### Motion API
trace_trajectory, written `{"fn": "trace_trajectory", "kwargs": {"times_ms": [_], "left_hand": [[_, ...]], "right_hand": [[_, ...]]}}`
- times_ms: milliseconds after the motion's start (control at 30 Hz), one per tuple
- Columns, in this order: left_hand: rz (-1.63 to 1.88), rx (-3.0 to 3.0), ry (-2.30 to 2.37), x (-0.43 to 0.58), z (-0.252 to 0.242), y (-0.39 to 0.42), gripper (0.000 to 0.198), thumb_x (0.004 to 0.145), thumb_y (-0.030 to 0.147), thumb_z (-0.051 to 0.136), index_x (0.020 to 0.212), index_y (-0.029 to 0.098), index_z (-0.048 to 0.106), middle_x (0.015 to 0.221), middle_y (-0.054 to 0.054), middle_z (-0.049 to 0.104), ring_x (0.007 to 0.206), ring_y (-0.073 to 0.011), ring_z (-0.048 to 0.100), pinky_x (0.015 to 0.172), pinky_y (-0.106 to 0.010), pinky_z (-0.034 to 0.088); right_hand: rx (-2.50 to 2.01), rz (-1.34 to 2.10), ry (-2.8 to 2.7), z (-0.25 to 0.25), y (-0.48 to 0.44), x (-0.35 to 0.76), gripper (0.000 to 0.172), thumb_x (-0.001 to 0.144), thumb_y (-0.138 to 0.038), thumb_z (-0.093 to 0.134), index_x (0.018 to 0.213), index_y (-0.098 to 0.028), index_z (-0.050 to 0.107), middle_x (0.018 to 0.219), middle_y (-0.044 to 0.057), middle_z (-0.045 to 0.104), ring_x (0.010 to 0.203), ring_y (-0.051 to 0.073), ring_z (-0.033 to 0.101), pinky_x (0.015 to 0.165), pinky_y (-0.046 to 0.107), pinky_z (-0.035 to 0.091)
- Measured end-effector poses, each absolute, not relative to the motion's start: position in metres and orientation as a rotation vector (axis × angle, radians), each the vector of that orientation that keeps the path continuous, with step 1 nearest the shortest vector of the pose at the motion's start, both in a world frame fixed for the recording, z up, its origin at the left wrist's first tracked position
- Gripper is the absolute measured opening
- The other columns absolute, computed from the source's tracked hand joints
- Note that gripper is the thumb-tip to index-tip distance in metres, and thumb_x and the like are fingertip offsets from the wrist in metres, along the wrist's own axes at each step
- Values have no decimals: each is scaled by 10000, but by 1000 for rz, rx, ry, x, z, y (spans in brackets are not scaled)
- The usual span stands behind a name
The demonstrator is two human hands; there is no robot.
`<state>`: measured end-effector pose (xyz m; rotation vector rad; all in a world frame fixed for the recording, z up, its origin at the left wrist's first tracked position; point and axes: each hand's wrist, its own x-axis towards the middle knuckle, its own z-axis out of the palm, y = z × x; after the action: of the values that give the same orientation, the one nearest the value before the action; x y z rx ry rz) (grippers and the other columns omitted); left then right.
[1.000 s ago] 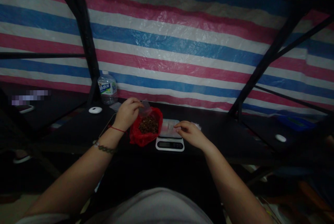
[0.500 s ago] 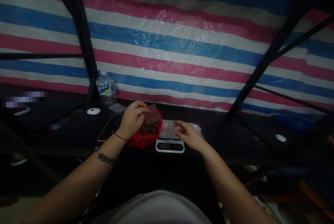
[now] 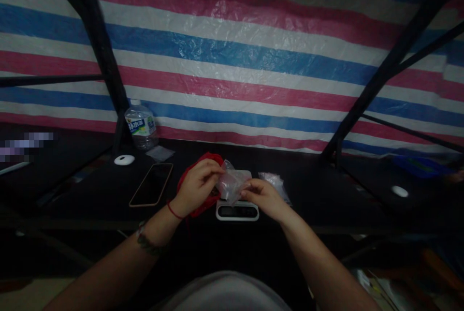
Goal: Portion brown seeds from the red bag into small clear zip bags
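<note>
Between my hands a small clear plastic bag (image 3: 232, 186) is stretched above the scale. My left hand (image 3: 203, 183) pinches its upper left side, and my right hand (image 3: 263, 196) grips its lower right side. Below it the white digital scale (image 3: 237, 212) shows its dark display, its pan partly covered by the bag. A red plastic bag (image 3: 195, 165) holding brown granules lies under and behind my left hand, which hides most of its contents. To the right of my right hand rests a pile of clear plastic bags (image 3: 274, 183).
A phone (image 3: 152, 184) lies at the left, with a flat clear packet (image 3: 160, 153) behind it. A large clear bottle (image 3: 141, 127) and a white round object (image 3: 124, 160) stand near the frame post. Another white object (image 3: 399, 191) and a blue tray (image 3: 420, 167) lie at the right.
My left hand has brought the plastic bag from over the red bag to the right, above the scale. My right hand has closed on the bag's other side. The view has shifted slightly.
</note>
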<state>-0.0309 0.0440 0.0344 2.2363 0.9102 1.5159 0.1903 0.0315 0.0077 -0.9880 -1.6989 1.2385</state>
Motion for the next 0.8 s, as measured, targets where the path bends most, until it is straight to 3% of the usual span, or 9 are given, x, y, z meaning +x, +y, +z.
{"fn": "trace_trajectory", "kwargs": {"times_ms": [67,233,300,400,533,667,800], "left_hand": [[1458,2112,921,-29,30,47,174,819,173,542,961,178,643,935,-53,631,859,-156,614,755,-288,521],[1350,1830,898,-28,16,59,455,801,200,565,1240,175,449,863,-16,589,761,-124,610,697,-267,525],[1303,1851,927,-29,14,63,475,799,204,556,1255,172,428,887,-25,587,782,-133,614,712,-287,528],[1307,2100,1016,-33,17,61,485,777,244,593,1238,172,462,1099,-96,580,996,-203,593,843,-376,511],[1134,2641,1035,-30,24,47,633,703,378,702,1270,193,489,1313,-121,507,1237,-289,437,1056,-479,342],[994,2830,1084,-19,20,33,792,663,508,718,1334,183,450,1314,-126,523,1223,-309,438,1081,-496,282],[983,2836,1151,-12,16,27,735,696,502,687,1315,173,465,1231,-118,582,1156,-290,496,1076,-500,274]], "right_hand": [[-978,1261,-1588,12,31,191,217,742,-385,676,773,-179,616,727,-3,632,672,130,588,640,258,465],[-995,1173,-1400,17,34,195,241,742,-401,651,743,-189,535,634,-19,602,538,100,530,512,218,416],[-1009,1153,-1418,17,36,196,232,748,-395,635,737,-188,532,609,-19,594,529,100,525,508,217,411],[-1039,1118,-1493,15,36,196,206,749,-372,627,740,-179,557,619,-10,602,543,101,531,522,220,412],[-1112,1077,-1522,13,32,190,173,727,-342,624,736,-177,573,601,-22,583,530,104,528,517,225,398],[-1159,1102,-1545,12,25,183,161,717,-339,607,718,-183,567,554,-34,555,496,105,502,483,224,349],[-1137,1102,-1572,12,21,177,172,708,-323,609,807,-188,572,549,-42,568,481,105,493,481,221,336]]}}
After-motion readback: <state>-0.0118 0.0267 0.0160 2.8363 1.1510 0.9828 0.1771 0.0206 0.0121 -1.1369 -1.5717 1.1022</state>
